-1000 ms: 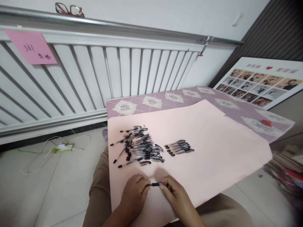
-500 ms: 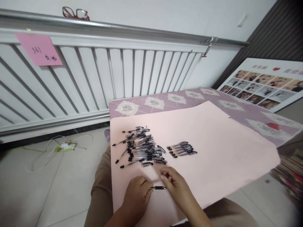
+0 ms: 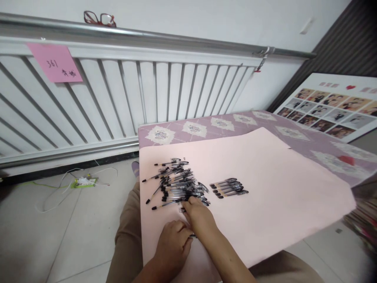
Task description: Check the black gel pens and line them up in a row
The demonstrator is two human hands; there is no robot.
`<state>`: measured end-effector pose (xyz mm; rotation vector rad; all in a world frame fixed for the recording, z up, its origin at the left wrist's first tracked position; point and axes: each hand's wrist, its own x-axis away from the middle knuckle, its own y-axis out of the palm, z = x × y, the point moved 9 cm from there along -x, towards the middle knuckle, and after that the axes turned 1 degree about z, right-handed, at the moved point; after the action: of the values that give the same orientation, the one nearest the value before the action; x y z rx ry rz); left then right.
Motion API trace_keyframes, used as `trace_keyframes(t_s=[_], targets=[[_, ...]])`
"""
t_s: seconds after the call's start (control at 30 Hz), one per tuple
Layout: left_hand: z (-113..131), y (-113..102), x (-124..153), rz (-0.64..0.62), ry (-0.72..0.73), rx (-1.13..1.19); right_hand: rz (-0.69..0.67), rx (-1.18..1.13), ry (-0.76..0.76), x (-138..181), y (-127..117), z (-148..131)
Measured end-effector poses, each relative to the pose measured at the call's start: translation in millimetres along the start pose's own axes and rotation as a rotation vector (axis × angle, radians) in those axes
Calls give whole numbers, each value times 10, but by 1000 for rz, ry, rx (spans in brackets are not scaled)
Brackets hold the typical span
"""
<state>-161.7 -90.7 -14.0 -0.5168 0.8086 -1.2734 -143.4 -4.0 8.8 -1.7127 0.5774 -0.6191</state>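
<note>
My left hand is closed around a black pen near the front of a pink sheet; only a short bit of the pen shows past the fingers. Just beyond it, my right hand reaches to the near edge of a loose heap of pens and caps. Its thumb and fingertips are closed at a clear pen cap, which they partly cover. Right of the heap, several capped pens lie side by side in a neat slanted row.
A purple patterned cloth covers the table under the sheet. Behind stands a white radiator with a pink note; glasses rest on the pipe above. A power strip lies on the floor, and a photo board leans at right.
My right hand has moved forward and left, from beside the pen's tip to the cap at the heap's near edge. My left hand still holds the pen in about the same place.
</note>
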Motion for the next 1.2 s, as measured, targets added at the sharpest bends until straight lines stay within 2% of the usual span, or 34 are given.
trace_keyframes(t_s=[0.17,0.3,0.37,0.5,0.6,0.7,0.97,1.2], targets=[[18,-19,-11,7,11,-7,0,-13,-17,22,-34,7],[30,-42,-13,15,13,-7,113,-252,-44,170,-220,100],[39,-63,-13,22,13,-6,156,-442,14,301,-307,246],[44,-98,-13,29,4,3,203,-792,150,613,-313,595],[32,-99,-11,22,-8,15,302,-900,270,843,-245,876],[29,-87,-11,10,-7,19,290,-950,340,984,-127,997],[51,-109,-12,38,12,-16,161,-934,247,971,-59,798],[28,-55,-7,-12,2,-20,97,-938,198,888,36,644]])
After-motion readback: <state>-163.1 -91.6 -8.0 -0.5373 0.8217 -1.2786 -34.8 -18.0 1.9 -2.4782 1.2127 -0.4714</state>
